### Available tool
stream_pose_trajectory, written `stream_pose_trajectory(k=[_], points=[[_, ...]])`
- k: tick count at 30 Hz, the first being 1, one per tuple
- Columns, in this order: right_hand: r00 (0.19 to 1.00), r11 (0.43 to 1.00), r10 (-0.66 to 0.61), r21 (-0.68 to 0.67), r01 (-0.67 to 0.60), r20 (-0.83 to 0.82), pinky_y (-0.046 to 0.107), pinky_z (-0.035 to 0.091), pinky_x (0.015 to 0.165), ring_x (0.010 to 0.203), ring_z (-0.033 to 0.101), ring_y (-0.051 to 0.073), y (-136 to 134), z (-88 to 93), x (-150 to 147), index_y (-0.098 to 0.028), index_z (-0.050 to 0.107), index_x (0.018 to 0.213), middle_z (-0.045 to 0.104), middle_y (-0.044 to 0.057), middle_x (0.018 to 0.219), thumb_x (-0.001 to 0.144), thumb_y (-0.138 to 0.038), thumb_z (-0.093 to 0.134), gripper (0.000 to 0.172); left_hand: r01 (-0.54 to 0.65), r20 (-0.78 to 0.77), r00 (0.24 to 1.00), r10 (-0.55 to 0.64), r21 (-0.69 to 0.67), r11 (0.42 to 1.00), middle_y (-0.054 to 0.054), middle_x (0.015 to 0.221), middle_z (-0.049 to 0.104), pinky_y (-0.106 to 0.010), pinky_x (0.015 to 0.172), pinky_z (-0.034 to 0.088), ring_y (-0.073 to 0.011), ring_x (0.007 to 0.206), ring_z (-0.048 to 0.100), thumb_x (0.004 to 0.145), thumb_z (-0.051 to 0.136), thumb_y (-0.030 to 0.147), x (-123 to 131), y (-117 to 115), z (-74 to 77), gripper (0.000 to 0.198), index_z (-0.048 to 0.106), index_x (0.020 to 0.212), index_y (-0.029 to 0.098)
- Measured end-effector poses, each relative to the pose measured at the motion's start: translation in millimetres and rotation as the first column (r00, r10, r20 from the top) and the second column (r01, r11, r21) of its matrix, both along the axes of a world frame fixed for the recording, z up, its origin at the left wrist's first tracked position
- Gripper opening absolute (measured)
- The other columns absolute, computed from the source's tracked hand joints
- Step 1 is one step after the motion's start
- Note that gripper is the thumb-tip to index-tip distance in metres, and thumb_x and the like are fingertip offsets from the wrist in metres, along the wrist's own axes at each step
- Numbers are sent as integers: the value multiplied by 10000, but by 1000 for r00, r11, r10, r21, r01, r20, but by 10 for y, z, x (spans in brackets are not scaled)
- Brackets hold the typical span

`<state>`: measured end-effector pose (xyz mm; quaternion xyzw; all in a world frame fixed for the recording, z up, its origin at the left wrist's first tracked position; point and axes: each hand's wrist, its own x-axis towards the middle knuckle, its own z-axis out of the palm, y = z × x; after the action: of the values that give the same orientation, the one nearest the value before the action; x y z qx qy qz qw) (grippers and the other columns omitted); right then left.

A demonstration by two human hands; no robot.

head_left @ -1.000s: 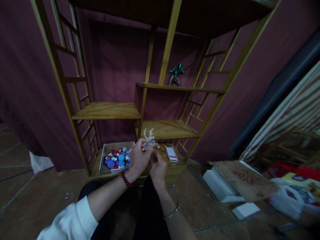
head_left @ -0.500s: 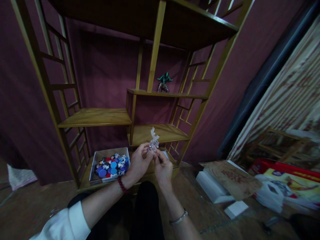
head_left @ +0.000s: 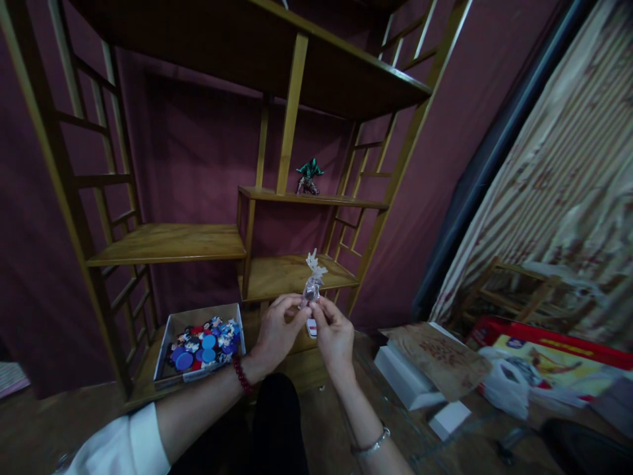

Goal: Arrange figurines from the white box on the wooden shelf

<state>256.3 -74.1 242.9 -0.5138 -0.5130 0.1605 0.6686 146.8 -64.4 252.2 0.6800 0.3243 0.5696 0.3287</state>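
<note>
One tall wooden shelf unit (head_left: 291, 115) fills the view, purple cloth (head_left: 425, 198) behind it, striped curtain (head_left: 534, 171) over on the right! White carton (head_left: 403, 377) on the floor (head_left: 413, 429), near right. Down on the bottom shelf (head_left: 141, 382), near left: a box (head_left: 232, 312) heaped with small toys (head_left: 227, 340). Both hands meet out front, left hand (head_left: 277, 332) and right hand (head_left: 337, 338), fingers pinched narrow together. Beyond them, a green figure (head_left: 309, 177) stands on the upper right shelf (head_left: 353, 200); that one looks placed. And the clear ornament (head_left: 312, 290)? Held between those fingers, mid-air, upright, not yet set down!
</note>
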Motion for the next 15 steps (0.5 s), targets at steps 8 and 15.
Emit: stream_pose_trajectory(k=[8, 15], points=[[995, 999, -34, 19, 33, 91, 297, 466, 713, 765, 607, 186, -7, 202, 200, -165, 630, 867, 671, 57, 849, 712, -363, 529, 271, 106, -7, 994, -106, 78, 991, -46, 965, 569, -224, 718, 483, -114, 836, 555, 740, 508, 196, 136, 23, 202, 134, 602, 832, 169], [987, 992, -115, 70, 108, 110, 280, 481, 651, 723, 621, 186, 33, 456, 386, -154, 629, 908, 679, 66, 839, 698, -376, 542, 318, 148, -54, 988, -141, 156, 977, -31, 870, 551, -198, 657, 468, -102, 765, 541, 733, 518, 198, 266, 76, 487, 119, 598, 812, 158]])
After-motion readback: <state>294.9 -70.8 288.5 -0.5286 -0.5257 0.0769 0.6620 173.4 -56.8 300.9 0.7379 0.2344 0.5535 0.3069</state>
